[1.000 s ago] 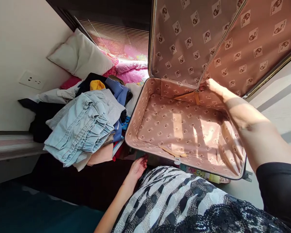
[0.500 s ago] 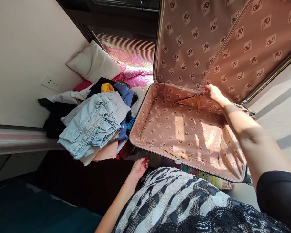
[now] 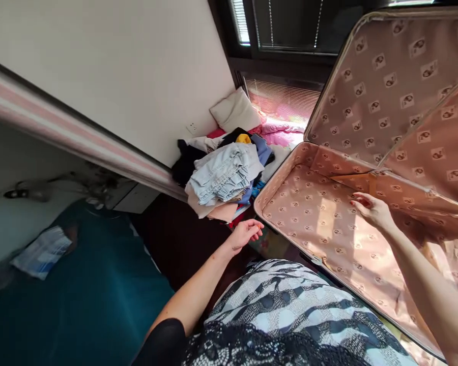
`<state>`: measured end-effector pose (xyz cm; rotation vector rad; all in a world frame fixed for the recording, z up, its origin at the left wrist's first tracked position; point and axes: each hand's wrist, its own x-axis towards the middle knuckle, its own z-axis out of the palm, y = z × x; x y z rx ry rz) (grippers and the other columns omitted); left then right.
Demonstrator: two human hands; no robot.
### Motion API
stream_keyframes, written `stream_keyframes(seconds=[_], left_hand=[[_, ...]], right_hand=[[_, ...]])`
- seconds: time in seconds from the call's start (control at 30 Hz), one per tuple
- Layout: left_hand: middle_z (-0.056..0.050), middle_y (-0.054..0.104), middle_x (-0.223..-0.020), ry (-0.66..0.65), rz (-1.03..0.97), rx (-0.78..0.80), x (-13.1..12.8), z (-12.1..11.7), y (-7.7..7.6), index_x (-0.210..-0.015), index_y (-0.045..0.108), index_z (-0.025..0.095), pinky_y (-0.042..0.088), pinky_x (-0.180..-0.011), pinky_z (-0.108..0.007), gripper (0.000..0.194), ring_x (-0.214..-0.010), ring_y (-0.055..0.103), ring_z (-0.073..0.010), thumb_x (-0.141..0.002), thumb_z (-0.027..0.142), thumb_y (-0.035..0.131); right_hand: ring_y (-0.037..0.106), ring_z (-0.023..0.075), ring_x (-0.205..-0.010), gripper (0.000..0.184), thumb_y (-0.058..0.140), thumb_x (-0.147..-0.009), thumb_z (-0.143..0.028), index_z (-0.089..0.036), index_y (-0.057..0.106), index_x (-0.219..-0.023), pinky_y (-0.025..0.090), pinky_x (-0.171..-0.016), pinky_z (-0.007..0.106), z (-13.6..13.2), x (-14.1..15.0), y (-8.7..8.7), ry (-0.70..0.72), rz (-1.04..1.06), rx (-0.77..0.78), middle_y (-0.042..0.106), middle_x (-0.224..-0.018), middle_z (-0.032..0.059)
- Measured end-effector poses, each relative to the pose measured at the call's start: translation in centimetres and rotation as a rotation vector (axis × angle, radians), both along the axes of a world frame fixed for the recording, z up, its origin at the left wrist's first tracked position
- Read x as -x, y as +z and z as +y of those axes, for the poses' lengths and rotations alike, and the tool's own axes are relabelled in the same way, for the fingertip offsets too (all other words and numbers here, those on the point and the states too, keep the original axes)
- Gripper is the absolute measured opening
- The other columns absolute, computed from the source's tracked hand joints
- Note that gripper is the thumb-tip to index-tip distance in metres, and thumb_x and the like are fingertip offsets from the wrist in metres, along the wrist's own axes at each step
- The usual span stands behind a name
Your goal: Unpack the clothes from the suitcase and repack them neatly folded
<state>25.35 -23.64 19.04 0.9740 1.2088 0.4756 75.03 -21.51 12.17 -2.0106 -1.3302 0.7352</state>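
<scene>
An open suitcase (image 3: 286,168) with pink patterned lining lies in front of me, its lid (image 3: 389,86) standing up at the back. My right hand (image 3: 370,208) hovers inside the case above the lining, fingers loosely apart and holding nothing. My left hand (image 3: 246,232) is raised near the case's front left corner, fingers relaxed and empty. Just beyond it lies a pile of folded clothes (image 3: 223,175), with light blue denim on top and a yellow item (image 3: 245,138) behind.
A white pillow (image 3: 234,109) and pink bedding (image 3: 282,127) lie under a window with blinds. A white wall with a socket (image 3: 193,127) runs on the left. A teal surface (image 3: 87,300) with a light blue cloth (image 3: 41,251) is at lower left.
My right hand left the strap at the back of the case and came down over the lining. My left hand lifted off the case's edge. My head turned left.
</scene>
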Motion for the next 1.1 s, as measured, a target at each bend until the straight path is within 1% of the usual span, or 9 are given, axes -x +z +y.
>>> stream_keyframes(seconds=[0.13, 0.3, 0.37, 0.5, 0.73, 0.8, 0.9, 0.97, 1.1], left_hand=[[-0.006, 0.076, -0.089, -0.012, 0.138, -0.348, 4.4, 3.8, 3.2, -0.103, 0.077, 0.015, 0.054, -0.072, -0.026, 0.033, -0.074, 0.066, -0.0142, -0.088, 0.045, 0.078], [-0.011, 0.078, -0.105, 0.030, 0.560, -0.680, 12.0, 11.9, 5.1, -0.111, 0.077, 0.015, 0.057, -0.091, -0.035, 0.025, -0.097, 0.072, -0.0228, -0.096, 0.031, 0.065], [-0.014, 0.075, -0.122, -0.014, 0.763, -0.735, 14.8, 15.3, 5.3, -0.123, 0.075, 0.014, 0.055, -0.103, -0.040, 0.034, -0.114, 0.071, -0.0277, -0.093, 0.030, 0.069], [-0.019, 0.055, -0.157, -0.221, 0.985, -0.745, 19.0, 19.7, 4.5, -0.154, 0.059, 0.018, 0.044, -0.119, -0.050, 0.082, -0.144, 0.053, -0.0406, -0.079, 0.039, 0.086], [-0.020, 0.023, -0.179, -0.573, 0.865, -0.673, 22.4, 20.2, 3.3, -0.174, 0.033, 0.029, 0.038, -0.124, -0.058, 0.140, -0.161, 0.029, -0.0510, -0.054, 0.035, 0.103], [-0.019, 0.019, -0.180, -0.604, 0.876, -0.688, 22.8, 19.8, 3.4, -0.172, 0.038, 0.031, 0.035, -0.125, -0.062, 0.131, -0.162, 0.024, -0.0509, -0.058, 0.030, 0.102], [-0.016, 0.022, -0.179, -0.559, 0.872, -0.805, 23.0, 19.8, 3.6, -0.158, 0.060, 0.031, 0.032, -0.128, -0.061, 0.090, -0.162, 0.026, -0.0455, -0.074, 0.027, 0.094], [-0.014, 0.025, -0.177, -0.548, 0.836, -0.845, 23.0, 20.1, 3.8, -0.149, 0.068, 0.031, 0.032, -0.129, -0.060, 0.077, -0.160, 0.029, -0.0449, -0.077, 0.029, 0.093], [-0.013, 0.030, -0.175, -0.627, 0.724, -0.834, 22.4, 20.5, 4.0, -0.156, 0.062, 0.033, 0.031, -0.129, -0.064, 0.101, -0.158, 0.030, -0.0479, -0.064, 0.036, 0.103]], right_hand=[[0.070, 0.0277, -0.073, 0.073, 0.074, -0.068, -0.079, -0.020, 0.078, -0.110, 0.058, -0.073, 0.044, -0.8, 5.3, 1.8, 0.135, 0.145, 0.066, 0.080, -0.089, 0.0131], [0.069, 0.0231, -0.070, 0.081, 0.078, -0.069, -0.085, -0.018, 0.081, -0.115, 0.056, -0.059, 0.034, 0.8, 13.0, 5.2, 0.322, 0.298, 0.101, 0.081, -0.094, 0.0147], [0.068, 0.0222, -0.067, 0.079, 0.079, -0.070, -0.084, -0.018, 0.082, -0.113, 0.055, -0.057, 0.033, 2.8, 16.3, 6.4, 0.421, 0.299, 0.113, 0.080, -0.089, 0.0136], [0.068, 0.0225, -0.070, 0.068, 0.080, -0.075, -0.074, -0.018, 0.082, -0.113, 0.053, -0.058, 0.031, 8.3, 23.0, 8.1, 0.576, 0.251, 0.100, 0.079, -0.087, 0.0107], [0.068, 0.0192, -0.076, 0.063, 0.086, -0.079, -0.054, -0.013, 0.075, -0.125, 0.054, -0.065, 0.028, 16.0, 32.1, 7.8, 0.353, 0.240, 0.081, 0.078, -0.099, 0.0115], [0.067, 0.0189, -0.074, 0.069, 0.089, -0.076, -0.056, -0.012, 0.073, -0.126, 0.053, -0.062, 0.028, 16.7, 33.5, 7.3, 0.278, 0.292, 0.113, 0.076, -0.094, 0.0103], [0.061, 0.0164, -0.066, 0.075, 0.091, -0.070, -0.064, -0.012, 0.072, -0.121, 0.049, -0.056, 0.026, 16.9, 34.5, 6.7, 0.234, 0.347, 0.123, 0.069, -0.078, 0.0042], [0.056, 0.0143, -0.062, 0.075, 0.091, -0.067, -0.068, -0.013, 0.073, -0.115, 0.045, -0.054, 0.025, 16.8, 34.7, 6.5, 0.213, 0.346, 0.101, 0.064, -0.072, 0.0011], [0.055, 0.0139, -0.063, 0.073, 0.089, -0.064, -0.071, -0.014, 0.073, -0.108, 0.045, -0.057, 0.026, 16.9, 34.7, 6.9, 0.168, 0.344, 0.104, 0.065, -0.074, 0.0020]])
